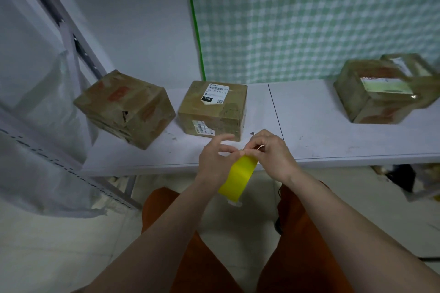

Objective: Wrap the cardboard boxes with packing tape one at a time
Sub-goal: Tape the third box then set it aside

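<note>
Three worn brown cardboard boxes: left box creased and scuffed, middle box bearing white paper labels, right box under glossy clear tape. Smooth matt white table. Bright yellow tape, smooth plastic. Checked cloth behind.

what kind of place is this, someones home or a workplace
Probably a small parcel packing or mailroom corner, not certain. Labelled cardboard boxes sit on a plain white table, a metal shelving rack stands at the left, and both hands work a yellow tape roll.
</note>
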`<state>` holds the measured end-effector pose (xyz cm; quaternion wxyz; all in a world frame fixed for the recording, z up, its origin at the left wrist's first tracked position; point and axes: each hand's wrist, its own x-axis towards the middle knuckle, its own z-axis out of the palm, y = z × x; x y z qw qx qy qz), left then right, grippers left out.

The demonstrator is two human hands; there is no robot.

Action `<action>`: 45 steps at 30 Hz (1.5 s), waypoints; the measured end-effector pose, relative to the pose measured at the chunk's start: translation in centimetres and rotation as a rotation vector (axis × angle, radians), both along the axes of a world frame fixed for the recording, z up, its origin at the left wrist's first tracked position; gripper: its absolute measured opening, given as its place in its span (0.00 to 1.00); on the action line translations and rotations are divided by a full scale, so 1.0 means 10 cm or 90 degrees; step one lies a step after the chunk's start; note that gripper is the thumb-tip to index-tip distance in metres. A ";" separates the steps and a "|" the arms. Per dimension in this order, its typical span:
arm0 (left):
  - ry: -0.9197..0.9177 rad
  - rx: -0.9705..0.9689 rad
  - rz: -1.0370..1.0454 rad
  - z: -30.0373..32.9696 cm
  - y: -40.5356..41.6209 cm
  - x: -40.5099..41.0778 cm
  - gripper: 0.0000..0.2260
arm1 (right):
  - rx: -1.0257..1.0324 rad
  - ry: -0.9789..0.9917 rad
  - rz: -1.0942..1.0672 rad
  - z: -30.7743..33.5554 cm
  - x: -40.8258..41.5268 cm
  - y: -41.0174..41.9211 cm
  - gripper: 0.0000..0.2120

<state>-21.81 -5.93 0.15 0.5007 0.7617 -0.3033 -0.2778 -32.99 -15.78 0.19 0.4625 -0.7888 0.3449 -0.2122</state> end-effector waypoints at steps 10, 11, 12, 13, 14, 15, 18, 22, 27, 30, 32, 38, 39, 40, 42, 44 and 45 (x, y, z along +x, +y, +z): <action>0.097 0.038 -0.078 -0.04 -0.50 -0.21 0.16 | 0.089 -0.051 -0.141 -0.14 -0.33 -0.33 0.07; 0.110 0.059 -0.105 -0.04 -0.58 -0.24 0.23 | 0.098 -0.049 -0.155 -0.16 -0.38 -0.40 0.09; 0.109 0.079 -0.132 -0.04 -0.67 -0.26 0.28 | 0.102 -0.036 -0.169 -0.19 -0.43 -0.47 0.12; 0.096 0.095 -0.161 -0.07 -0.76 -0.29 0.32 | 0.096 -0.007 -0.172 -0.22 -0.49 -0.56 0.16; 0.073 0.104 -0.190 -0.10 -0.85 -0.32 0.34 | 0.073 0.047 -0.160 -0.24 -0.54 -0.66 0.19; 0.036 0.110 -0.219 -0.14 -0.94 -0.36 0.36 | 0.030 0.113 -0.133 -0.26 -0.58 -0.76 0.21; -0.111 0.115 -0.304 -0.22 -1.19 -0.48 0.39 | -0.090 0.249 -0.029 -0.30 -0.68 -1.02 0.25; -0.230 0.087 -0.385 -0.31 -1.49 -0.56 0.40 | -0.218 0.335 0.072 -0.38 -0.76 -1.34 0.15; -0.323 0.055 -0.326 -0.38 -1.64 -0.57 0.34 | -0.286 0.336 0.054 -0.60 -0.69 -1.54 0.09; -0.402 0.032 -0.278 -0.43 -1.56 -0.36 0.29 | -0.223 0.380 0.000 -0.75 -0.64 -1.58 0.12; -0.467 0.015 -0.232 -0.49 -1.43 -0.13 0.25 | -0.226 0.443 0.005 -0.84 -0.64 -1.59 0.16; -0.476 0.165 -0.009 -0.34 -1.10 0.74 0.30 | -0.289 0.512 -0.053 -0.73 -0.37 -1.44 0.22; -0.468 0.192 0.018 -0.32 -1.09 0.94 0.30 | -0.291 0.459 -0.042 -0.67 -0.24 -1.37 0.26; -0.471 0.218 0.037 -0.30 -1.08 1.12 0.30 | -0.276 0.389 -0.016 -0.60 -0.08 -1.28 0.29; -0.466 0.284 0.046 -0.27 -1.09 1.43 0.30 | -0.224 0.260 0.052 -0.47 0.28 -1.10 0.36; -0.404 0.339 0.050 -0.34 -1.13 1.70 0.32 | -0.183 0.236 0.108 -0.42 0.70 -1.02 0.42; -0.358 0.351 0.036 -0.38 -1.15 1.81 0.33 | -0.166 0.251 0.120 -0.41 0.88 -1.03 0.44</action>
